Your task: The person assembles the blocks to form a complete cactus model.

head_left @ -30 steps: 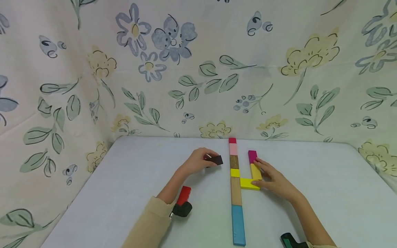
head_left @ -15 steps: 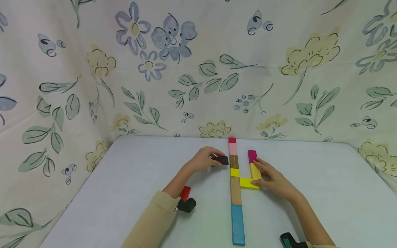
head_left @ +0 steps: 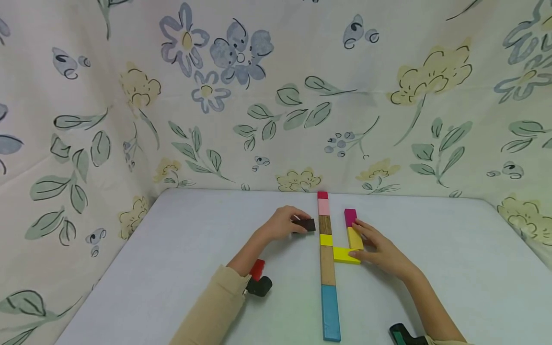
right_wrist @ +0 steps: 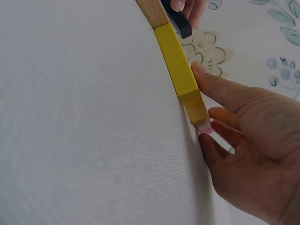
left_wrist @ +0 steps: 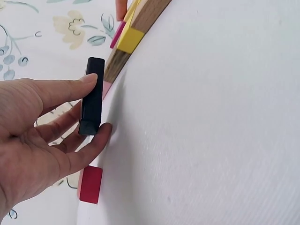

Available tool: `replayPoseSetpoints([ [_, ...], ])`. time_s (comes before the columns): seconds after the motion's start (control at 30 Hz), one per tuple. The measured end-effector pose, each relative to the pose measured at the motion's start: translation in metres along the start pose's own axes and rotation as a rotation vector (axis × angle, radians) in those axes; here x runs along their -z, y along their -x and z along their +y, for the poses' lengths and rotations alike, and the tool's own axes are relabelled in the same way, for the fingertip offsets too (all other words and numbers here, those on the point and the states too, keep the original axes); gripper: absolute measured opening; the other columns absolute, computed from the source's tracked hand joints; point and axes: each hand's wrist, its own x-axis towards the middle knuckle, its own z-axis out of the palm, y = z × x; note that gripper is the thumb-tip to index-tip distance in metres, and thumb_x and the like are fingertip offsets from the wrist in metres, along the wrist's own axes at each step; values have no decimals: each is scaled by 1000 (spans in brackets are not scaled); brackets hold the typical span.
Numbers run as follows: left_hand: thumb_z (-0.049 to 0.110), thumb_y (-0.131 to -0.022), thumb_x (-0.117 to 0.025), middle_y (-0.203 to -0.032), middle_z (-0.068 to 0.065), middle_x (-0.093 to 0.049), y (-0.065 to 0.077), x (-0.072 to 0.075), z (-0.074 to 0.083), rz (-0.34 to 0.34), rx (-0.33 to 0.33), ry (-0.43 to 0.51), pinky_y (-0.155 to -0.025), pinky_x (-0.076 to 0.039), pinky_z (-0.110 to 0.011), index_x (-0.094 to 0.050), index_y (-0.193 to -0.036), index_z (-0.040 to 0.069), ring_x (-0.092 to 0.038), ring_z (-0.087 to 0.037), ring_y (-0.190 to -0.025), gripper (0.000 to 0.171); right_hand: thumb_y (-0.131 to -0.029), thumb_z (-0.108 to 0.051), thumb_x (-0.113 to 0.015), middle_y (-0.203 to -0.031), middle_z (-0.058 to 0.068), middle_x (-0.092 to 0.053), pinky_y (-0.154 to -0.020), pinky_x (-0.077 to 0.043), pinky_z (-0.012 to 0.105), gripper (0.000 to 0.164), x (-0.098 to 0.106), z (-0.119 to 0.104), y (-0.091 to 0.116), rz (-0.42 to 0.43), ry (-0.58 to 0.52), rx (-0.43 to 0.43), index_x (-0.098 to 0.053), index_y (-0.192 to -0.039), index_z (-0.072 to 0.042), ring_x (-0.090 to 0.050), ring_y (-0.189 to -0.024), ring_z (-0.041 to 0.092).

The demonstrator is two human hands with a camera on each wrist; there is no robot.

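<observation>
My left hand (head_left: 282, 223) pinches a black wooden block (left_wrist: 94, 96) between thumb and fingers, just left of a long row of blocks. In the left wrist view the block seems held clear of the table. My right hand (head_left: 379, 249) rests beside the row's side branch. Its thumb touches a bright yellow block (head_left: 343, 255) lying crosswise. Fingers of the same hand touch a darker yellow block (head_left: 355, 238), which has a magenta block (head_left: 350, 218) at its far end. Within the row are a brown block (head_left: 325, 224), a tan block (head_left: 327, 266) and a blue block (head_left: 330, 313).
A red block (head_left: 258, 269) lies partly behind the left sleeve and its black wrist device (head_left: 259, 286). The white table (head_left: 194, 230) meets a floral cloth (head_left: 276, 120) at its back edge. The row ends there with a pink block (head_left: 324, 207) and a red one.
My left hand has carried the black block rightward toward the row, then slightly back left in the last half second. My right hand has stayed in place.
</observation>
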Motion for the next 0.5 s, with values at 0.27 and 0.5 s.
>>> replayPoseSetpoints([
  [0.27, 3, -95, -75, -129, -16, -70, 0, 3, -6, 19, 3, -6, -99, -54, -40, -75, -128, 3, -62, -32, -118, 33, -95, -29, -78, -170, 28, -25, -112, -44, 64, 81, 0, 0, 0, 3, -2, 5, -40, -160, 2, -40, -146, 53],
  [0.5, 4, -96, -75, -131, -14, -70, -5, -4, -7, -11, -1, -18, -99, -54, -38, -75, -130, 5, -60, -30, -118, 34, -95, -29, -78, -170, 28, -25, -113, -42, 65, 81, -1, -1, 0, 5, -7, -3, -40, -160, 2, -37, -148, 54],
])
